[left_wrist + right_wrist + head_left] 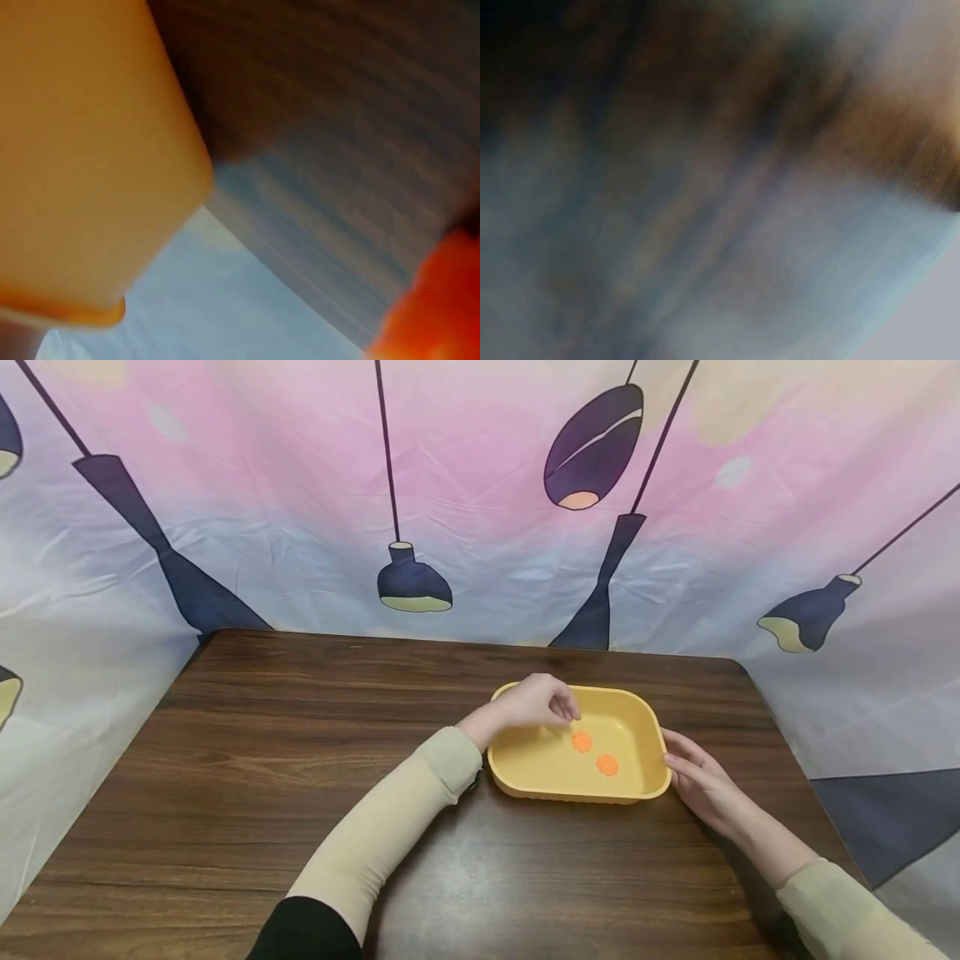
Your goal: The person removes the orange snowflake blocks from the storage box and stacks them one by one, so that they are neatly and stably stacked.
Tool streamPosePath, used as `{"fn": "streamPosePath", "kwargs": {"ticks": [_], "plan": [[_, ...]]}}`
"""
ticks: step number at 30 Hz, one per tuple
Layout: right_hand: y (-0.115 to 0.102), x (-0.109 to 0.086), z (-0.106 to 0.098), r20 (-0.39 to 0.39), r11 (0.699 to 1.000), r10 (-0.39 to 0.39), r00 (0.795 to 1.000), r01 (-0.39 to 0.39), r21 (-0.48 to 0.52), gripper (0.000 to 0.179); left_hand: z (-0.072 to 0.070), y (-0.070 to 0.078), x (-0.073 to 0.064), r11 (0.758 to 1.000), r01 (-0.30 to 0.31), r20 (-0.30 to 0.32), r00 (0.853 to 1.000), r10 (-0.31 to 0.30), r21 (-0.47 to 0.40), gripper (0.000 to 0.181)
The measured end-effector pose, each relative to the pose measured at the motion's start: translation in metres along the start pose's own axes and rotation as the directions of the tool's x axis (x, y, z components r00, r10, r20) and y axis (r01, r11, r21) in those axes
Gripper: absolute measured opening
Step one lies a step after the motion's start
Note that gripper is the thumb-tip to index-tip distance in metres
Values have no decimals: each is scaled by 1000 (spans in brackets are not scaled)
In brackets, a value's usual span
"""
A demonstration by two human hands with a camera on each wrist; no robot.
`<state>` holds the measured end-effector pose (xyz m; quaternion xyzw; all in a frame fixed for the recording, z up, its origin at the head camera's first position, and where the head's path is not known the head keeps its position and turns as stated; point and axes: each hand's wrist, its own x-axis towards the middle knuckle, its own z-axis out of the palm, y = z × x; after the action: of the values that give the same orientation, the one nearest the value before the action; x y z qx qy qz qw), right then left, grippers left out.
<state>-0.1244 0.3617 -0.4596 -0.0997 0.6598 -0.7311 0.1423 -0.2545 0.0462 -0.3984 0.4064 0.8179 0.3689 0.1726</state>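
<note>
A yellow rectangular tub (555, 781) with rounded corners stands on the wooden table. Two orange, flower-shaped slices (582, 742) lie flat on its floor, one nearer the front right. My left hand (538, 700) reaches over the tub's far left rim, fingers bent down above its inside; whether they pinch anything is hidden. Against the outer right wall rests my right hand (701, 781), its thumb and fingertips touching near the rim. The left wrist view shows the tub's yellow wall (82, 150) close up and a blurred orange-red shape (442, 307) I cannot identify.
The dark brown table (300, 710) stretches left and in front of the tub. Behind it hangs a pastel cloth (480, 468) printed with lamps. The right wrist view is too blurred to make out details.
</note>
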Motion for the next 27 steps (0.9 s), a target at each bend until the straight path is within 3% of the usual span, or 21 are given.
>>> {"fn": "streamPosePath", "kwargs": {"ticks": [6, 14, 21, 27], "plan": [[0, 1, 1, 4, 1000, -6, 1000, 6, 4, 41, 11, 0, 5, 1000, 22, 28, 999, -22, -2, 16], [0, 1, 0, 15, 1000, -23, 1000, 23, 21, 43, 17, 1, 9, 1000, -7, 70, 998, 9, -30, 25], [0, 1, -1, 22, 1000, -18, 1000, 17, 23, 42, 22, -3, 13, 988, -90, 116, 990, 75, 125, 32], [1, 1, -1, 22, 999, -16, 1000, 15, 31, 42, 24, -5, 14, 970, -119, 152, 984, 87, 214, 38]]}}
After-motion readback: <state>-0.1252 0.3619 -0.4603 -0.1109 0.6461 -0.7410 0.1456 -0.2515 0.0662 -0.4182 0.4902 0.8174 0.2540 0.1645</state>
